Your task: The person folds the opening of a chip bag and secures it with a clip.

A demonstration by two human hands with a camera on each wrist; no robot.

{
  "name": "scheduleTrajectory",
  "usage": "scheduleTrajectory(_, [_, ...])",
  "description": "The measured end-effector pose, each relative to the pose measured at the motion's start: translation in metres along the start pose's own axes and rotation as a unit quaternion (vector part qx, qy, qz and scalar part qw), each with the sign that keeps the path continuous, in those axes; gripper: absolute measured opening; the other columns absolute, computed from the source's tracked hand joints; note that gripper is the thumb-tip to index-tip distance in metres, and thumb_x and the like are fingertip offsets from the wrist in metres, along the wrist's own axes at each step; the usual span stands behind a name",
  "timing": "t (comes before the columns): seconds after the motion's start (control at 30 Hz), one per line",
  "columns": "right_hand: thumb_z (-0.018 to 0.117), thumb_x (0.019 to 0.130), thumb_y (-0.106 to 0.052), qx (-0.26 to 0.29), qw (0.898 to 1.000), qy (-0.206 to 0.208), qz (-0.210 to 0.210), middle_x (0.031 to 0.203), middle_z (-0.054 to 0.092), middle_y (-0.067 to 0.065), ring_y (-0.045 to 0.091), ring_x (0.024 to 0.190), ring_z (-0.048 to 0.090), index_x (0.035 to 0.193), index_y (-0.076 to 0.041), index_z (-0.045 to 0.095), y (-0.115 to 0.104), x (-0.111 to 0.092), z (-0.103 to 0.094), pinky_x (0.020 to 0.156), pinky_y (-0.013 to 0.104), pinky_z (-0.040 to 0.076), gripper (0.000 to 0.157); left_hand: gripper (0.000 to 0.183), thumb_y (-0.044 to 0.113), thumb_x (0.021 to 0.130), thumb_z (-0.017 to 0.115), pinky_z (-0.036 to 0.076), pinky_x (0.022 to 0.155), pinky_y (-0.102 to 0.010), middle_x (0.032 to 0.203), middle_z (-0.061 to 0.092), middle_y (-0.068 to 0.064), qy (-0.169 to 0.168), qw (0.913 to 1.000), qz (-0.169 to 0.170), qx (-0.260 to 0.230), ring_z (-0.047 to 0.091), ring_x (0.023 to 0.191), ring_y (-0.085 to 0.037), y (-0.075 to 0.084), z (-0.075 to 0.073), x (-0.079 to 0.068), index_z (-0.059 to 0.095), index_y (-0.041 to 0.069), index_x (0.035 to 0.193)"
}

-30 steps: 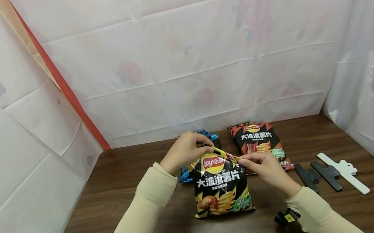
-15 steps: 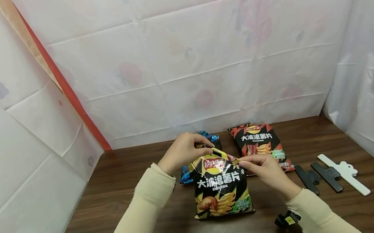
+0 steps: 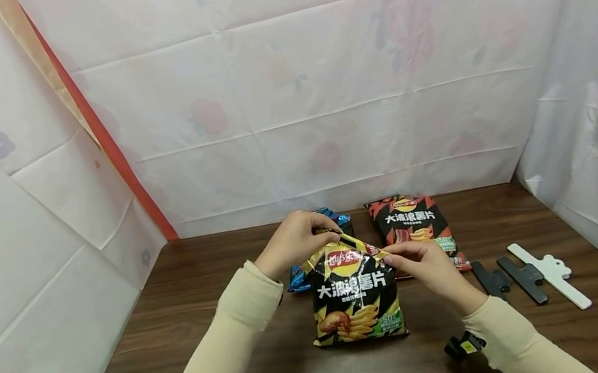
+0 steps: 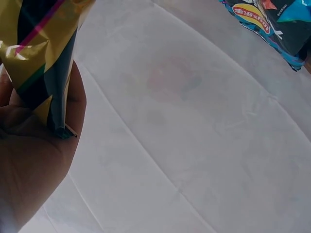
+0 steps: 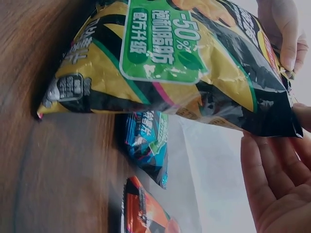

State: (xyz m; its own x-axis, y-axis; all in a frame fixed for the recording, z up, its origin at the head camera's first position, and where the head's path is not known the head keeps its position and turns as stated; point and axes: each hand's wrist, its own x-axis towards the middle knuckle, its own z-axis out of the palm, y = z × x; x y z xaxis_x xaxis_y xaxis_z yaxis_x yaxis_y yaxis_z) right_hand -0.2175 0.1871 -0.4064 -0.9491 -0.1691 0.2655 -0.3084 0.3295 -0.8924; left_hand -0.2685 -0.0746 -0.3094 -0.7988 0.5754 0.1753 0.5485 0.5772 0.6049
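A black and yellow bag of Lay's potato chips (image 3: 356,299) stands upright on the table, its printed front facing me. My left hand (image 3: 297,241) pinches the top edge at the left. At the right top corner, my right hand (image 3: 429,271) pinches the bag between thumb and fingers. The right wrist view shows the bag's side (image 5: 194,94) and the right hand (image 5: 277,179) at its corner, with the left hand (image 5: 284,31) beyond. In the left wrist view, the left hand (image 4: 34,150) is around the bag's folded edge (image 4: 53,48).
A blue chip bag (image 3: 299,279) lies behind, partly hidden. To its right lies a red chip bag (image 3: 408,221). Two black clips (image 3: 491,281) and a white clip (image 3: 551,275) lie at the right. A patterned white sheet (image 3: 316,78) hangs behind the wooden table (image 3: 189,310).
The bag's top and the right hand have shifted slightly to the right. Both hands keep their pinch on the top edge.
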Motion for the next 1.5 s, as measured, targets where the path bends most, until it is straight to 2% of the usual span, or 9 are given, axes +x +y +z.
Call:
scheduleTrajectory(0.27, [0.068,0.093,-0.028,-0.014,1.0,-0.013,0.015,0.117,0.069,0.012,0.003,0.091,0.064,0.112,-0.012,0.074,-0.001,0.001,-0.008,0.075,0.031,0.055,0.026,0.014,0.02,0.094,0.068,0.031,0.047,-0.024,0.092,0.075,0.0,-0.001,1.0,-0.006,0.002,0.026,0.041,-0.009,0.003,0.0,0.001,0.076,0.014,0.103])
scheduleTrajectory(0.5, [0.066,0.095,-0.024,-0.021,1.0,-0.006,-0.014,0.109,0.07,0.011,0.014,0.084,0.067,0.106,-0.008,0.074,-0.001,-0.003,-0.025,0.069,0.03,0.055,0.021,0.015,0.02,0.094,0.067,0.031,0.047,-0.023,0.092,0.075,0.0,-0.003,1.0,-0.005,0.004,0.026,0.04,-0.009,0.003,0.001,0.002,0.076,0.014,0.104])
scheduleTrajectory(0.7, [0.063,0.097,-0.019,-0.009,1.0,0.007,-0.023,0.105,0.073,0.005,0.004,0.087,0.07,0.11,0.003,0.071,-0.001,-0.007,-0.044,0.072,0.024,0.057,0.026,0.014,0.02,0.094,0.068,0.031,0.048,-0.023,0.092,0.075,-0.001,-0.001,1.0,-0.007,0.002,0.027,0.041,-0.009,0.003,0.0,0.001,0.076,0.014,0.103])
scheduleTrajectory(0.9, [0.06,0.099,-0.021,-0.07,0.996,0.041,-0.021,0.104,0.074,-0.001,-0.002,0.09,0.068,0.112,-0.002,0.07,0.005,-0.013,-0.066,0.074,0.021,0.056,0.025,0.014,0.02,0.094,0.068,0.029,0.046,-0.024,0.089,0.075,0.0,-0.001,1.0,-0.008,-0.005,0.024,0.04,-0.009,0.001,0.0,0.001,0.076,0.015,0.103])
scheduleTrajectory(0.97, [0.06,0.099,-0.022,-0.086,0.995,0.05,-0.018,0.103,0.074,-0.002,-0.002,0.088,0.068,0.113,-0.002,0.07,0.008,-0.015,-0.073,0.071,0.022,0.056,0.026,0.014,0.021,0.094,0.067,0.028,0.045,-0.024,0.088,0.074,0.0,0.0,0.9999,-0.011,-0.008,0.023,0.04,-0.009,0.0,0.0,0.0,0.076,0.015,0.103])
scheduleTrajectory(1.1, [0.06,0.099,-0.026,-0.101,0.993,0.062,0.001,0.095,0.072,-0.017,-0.001,0.076,0.067,0.116,-0.002,0.068,0.013,-0.019,-0.087,0.055,0.026,0.051,0.031,0.014,0.021,0.094,0.067,0.027,0.044,-0.024,0.084,0.074,0.003,0.002,0.9998,-0.015,-0.011,0.022,0.039,-0.009,-0.002,0.0,0.0,0.076,0.016,0.103])
scheduleTrajectory(1.17, [0.06,0.099,-0.028,-0.111,0.992,0.067,0.009,0.095,0.071,-0.019,-0.001,0.075,0.067,0.117,-0.002,0.068,0.015,-0.022,-0.094,0.054,0.026,0.051,0.032,0.014,0.021,0.094,0.067,0.027,0.043,-0.024,0.083,0.073,0.004,0.004,0.9998,-0.014,-0.011,0.021,0.038,-0.008,-0.003,-0.001,0.0,0.076,0.016,0.103])
scheduleTrajectory(1.37, [0.06,0.099,-0.03,-0.185,0.979,0.078,0.028,0.11,0.072,0.013,-0.009,0.082,0.062,0.118,-0.005,0.068,0.023,-0.029,-0.113,0.065,0.021,0.053,0.032,0.014,0.022,0.094,0.067,0.026,0.043,-0.024,0.078,0.073,0.005,0.005,0.9999,-0.011,-0.011,0.021,0.038,-0.008,-0.003,-0.001,0.0,0.076,0.016,0.104])
scheduleTrajectory(1.5, [0.06,0.098,-0.031,-0.23,0.969,0.075,0.059,0.113,0.07,0.021,-0.01,0.077,0.056,0.118,-0.003,0.068,0.03,-0.033,-0.122,0.061,0.022,0.051,0.035,0.014,0.022,0.094,0.067,0.026,0.043,-0.025,0.077,0.072,0.005,0.005,0.9999,-0.012,-0.007,0.021,0.038,-0.008,-0.003,-0.001,0.0,0.076,0.017,0.104])
